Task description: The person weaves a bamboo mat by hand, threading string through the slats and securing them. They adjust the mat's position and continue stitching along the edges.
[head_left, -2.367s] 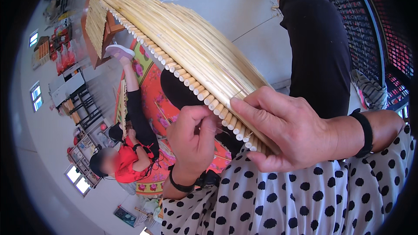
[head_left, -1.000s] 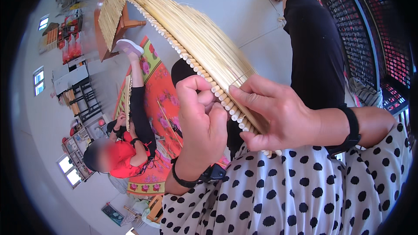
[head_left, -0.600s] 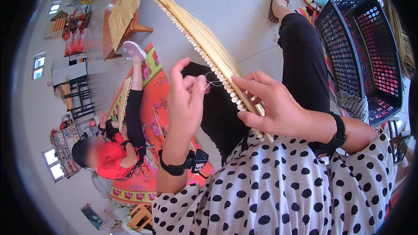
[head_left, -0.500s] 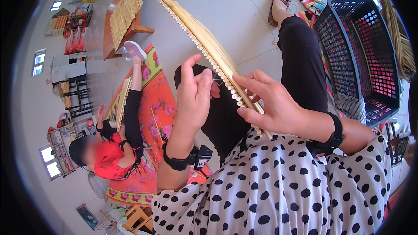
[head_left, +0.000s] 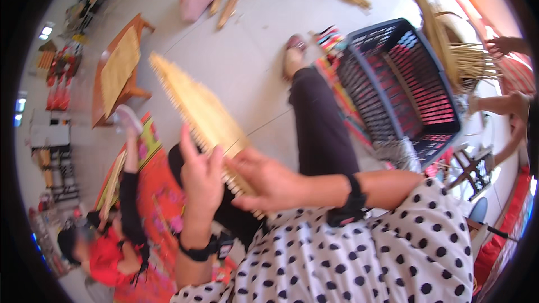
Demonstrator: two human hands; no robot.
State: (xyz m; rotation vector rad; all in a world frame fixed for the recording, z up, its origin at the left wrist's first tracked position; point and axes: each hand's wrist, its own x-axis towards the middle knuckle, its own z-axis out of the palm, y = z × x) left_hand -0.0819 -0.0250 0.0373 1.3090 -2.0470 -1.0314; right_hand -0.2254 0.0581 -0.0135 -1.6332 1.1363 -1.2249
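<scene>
A long panel of pale stalks bound side by side (head_left: 205,112) slants up and left from my lap, its cut ends forming a bumpy edge. My right hand (head_left: 272,182) grips its lower part, fingers on the upper face and thumb near the cut ends. My left hand (head_left: 201,185) is upright beside that edge, index finger and thumb stretched apart. Its other fingers are hidden, and motion blur keeps me from seeing any thread there. Each wrist wears a black band.
A dark plastic crate (head_left: 401,87) stands to my right, with bundled stalks (head_left: 429,33) and another person's arms (head_left: 502,104) beyond. A person in red (head_left: 112,258) sits on a floral mat (head_left: 154,196) at left. A wooden bench (head_left: 101,87) holds another stalk panel (head_left: 120,64).
The view has swung to the right, so the surroundings appear further left and more floor shows. The panel's broad face is more visible. The right hand still grips it; the thread seen earlier is indistinct.
</scene>
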